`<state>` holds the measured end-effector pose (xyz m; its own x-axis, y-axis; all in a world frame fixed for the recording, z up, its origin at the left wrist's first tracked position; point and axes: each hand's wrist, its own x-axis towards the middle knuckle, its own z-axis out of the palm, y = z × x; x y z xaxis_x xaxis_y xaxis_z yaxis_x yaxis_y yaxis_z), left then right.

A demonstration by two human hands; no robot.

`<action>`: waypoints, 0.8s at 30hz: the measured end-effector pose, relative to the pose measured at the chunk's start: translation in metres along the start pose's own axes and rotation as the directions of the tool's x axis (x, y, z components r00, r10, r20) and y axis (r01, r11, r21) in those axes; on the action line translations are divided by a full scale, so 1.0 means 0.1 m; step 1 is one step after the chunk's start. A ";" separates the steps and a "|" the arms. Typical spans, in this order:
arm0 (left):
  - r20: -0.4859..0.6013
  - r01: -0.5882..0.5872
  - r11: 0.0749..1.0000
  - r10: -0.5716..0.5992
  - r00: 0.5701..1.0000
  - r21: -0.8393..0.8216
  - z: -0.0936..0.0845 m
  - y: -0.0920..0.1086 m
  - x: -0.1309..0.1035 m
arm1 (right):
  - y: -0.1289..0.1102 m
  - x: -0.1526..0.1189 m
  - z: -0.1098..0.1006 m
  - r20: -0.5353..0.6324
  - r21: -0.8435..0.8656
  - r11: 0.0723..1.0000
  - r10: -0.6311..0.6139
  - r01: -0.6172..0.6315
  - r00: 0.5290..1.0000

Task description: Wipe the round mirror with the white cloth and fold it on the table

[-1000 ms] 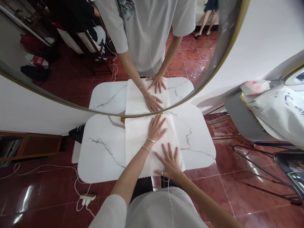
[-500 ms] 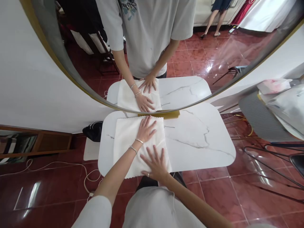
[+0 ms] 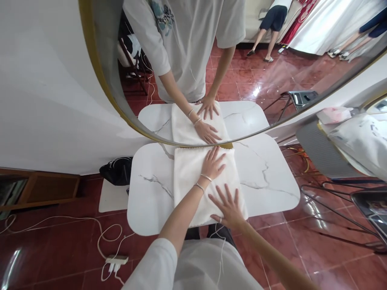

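Observation:
A folded white towel (image 3: 187, 177) with a scalloped edge lies flat on the white marble-patterned table (image 3: 151, 201). My left hand (image 3: 213, 163), with two bracelets at the wrist, rests palm down on its far part, fingers spread. Nearer to me, my right hand (image 3: 229, 207), wearing a ring, lies flat on the towel's near right part with its fingers apart. Neither hand grips the cloth. Both hands and the towel are mirrored above the table.
A large gold-rimmed mirror (image 3: 193, 72) stands at the table's far edge. On the right is a grey table (image 3: 317, 149) with plastic bags (image 3: 363, 141). A black bag (image 3: 117, 171) and a power strip (image 3: 117, 259) with cables are at the left. The mirror reflects other people's legs.
Both hands have slid right across the table, and the towel has moved right with them, from the table's left part to its middle. The head view has shifted slightly.

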<state>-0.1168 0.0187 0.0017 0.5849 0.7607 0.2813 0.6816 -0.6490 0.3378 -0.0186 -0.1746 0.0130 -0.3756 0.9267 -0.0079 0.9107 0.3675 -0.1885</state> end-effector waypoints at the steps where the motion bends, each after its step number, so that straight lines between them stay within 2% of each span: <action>1: -0.001 0.004 1.000 -0.004 1.000 0.003 -0.08 -0.10 -0.08 | -0.11 0.07 0.01 0.003 0.013 1.000 -0.017 0.017 1.000; 9: 0.040 0.088 0.992 -0.092 0.995 0.088 -0.78 -1.07 -0.88 | -1.12 0.68 0.19 0.055 0.202 0.967 -0.170 0.156 0.984; 13: 0.028 0.215 0.963 -0.222 0.975 0.162 -0.98 -1.42 -1.19 | -1.40 0.90 0.15 0.071 0.347 0.909 -0.269 0.229 0.961; 15: -0.003 0.266 0.945 -0.271 0.963 0.187 -0.99 -1.46 -1.25 | -1.43 0.93 0.14 0.062 0.374 0.896 -0.283 0.240 0.957; 18: 0.000 0.257 0.943 -0.263 0.965 0.210 -0.94 -1.36 -1.21 | -1.37 0.88 0.18 0.020 0.336 0.911 -0.261 0.240 0.965; 21: 0.080 0.174 0.958 -0.197 0.977 0.226 -0.85 -1.19 -1.09 | -1.22 0.74 0.25 -0.042 0.255 0.941 -0.220 0.224 0.975; 24: 0.155 0.113 0.970 -0.149 0.977 0.216 -0.79 -1.07 -0.98 | -1.08 0.60 0.28 -0.075 0.209 0.947 -0.232 0.242 0.970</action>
<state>-0.2818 0.0142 0.0089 0.5382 0.8385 0.0851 0.8222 -0.5445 0.1655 -0.1440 -0.1611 0.0056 -0.5623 0.8196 0.1099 0.7358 0.5566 -0.3857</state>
